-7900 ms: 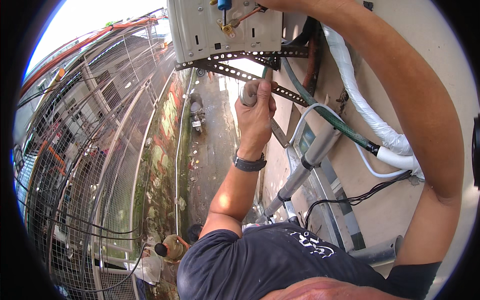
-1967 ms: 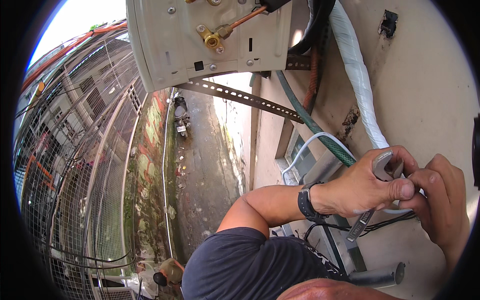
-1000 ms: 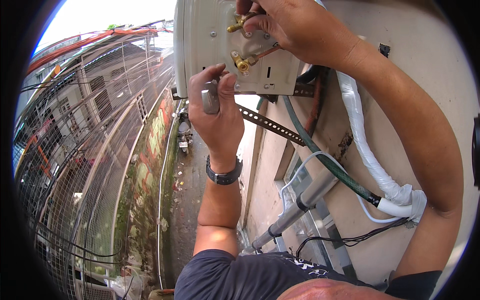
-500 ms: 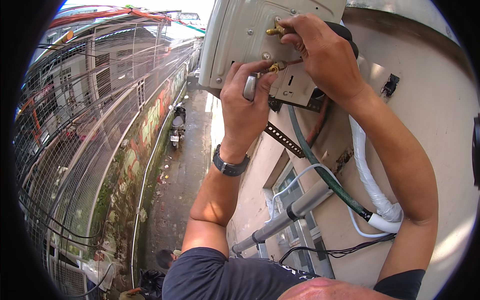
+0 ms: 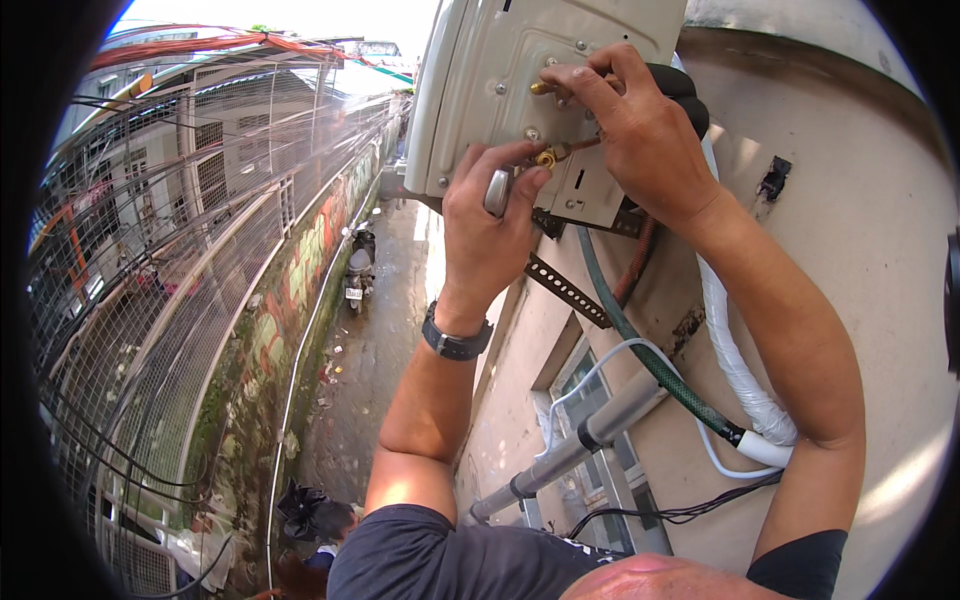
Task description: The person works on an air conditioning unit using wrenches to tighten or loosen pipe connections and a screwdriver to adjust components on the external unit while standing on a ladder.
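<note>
My left hand point(image 5: 485, 230) is closed round a silver wrench point(image 5: 496, 193); its index finger and thumb are at the lower brass valve point(image 5: 548, 158) on the cream outdoor unit point(image 5: 470, 80). A copper pipe point(image 5: 585, 142) runs from that valve behind my right hand. My right hand point(image 5: 650, 140) grips the upper brass valve point(image 5: 539, 88) with bent fingers, which partly hide it. Just right of the unit are black insulated tubes point(image 5: 680, 90).
A perforated bracket point(image 5: 565, 288), green hose point(image 5: 660, 365), white-wrapped pipe point(image 5: 730, 340) and steel tube point(image 5: 550, 450) are beside the wall point(image 5: 850, 250). At left are mesh fencing point(image 5: 150, 380) and tangled cables. Far below are an alley, a parked motorcycle point(image 5: 358, 270) and another person point(image 5: 340, 525).
Both hands moved from beside the white-wrapped pipe up to the unit's valves. Over the last half second they shifted only slightly. The person below has moved.
</note>
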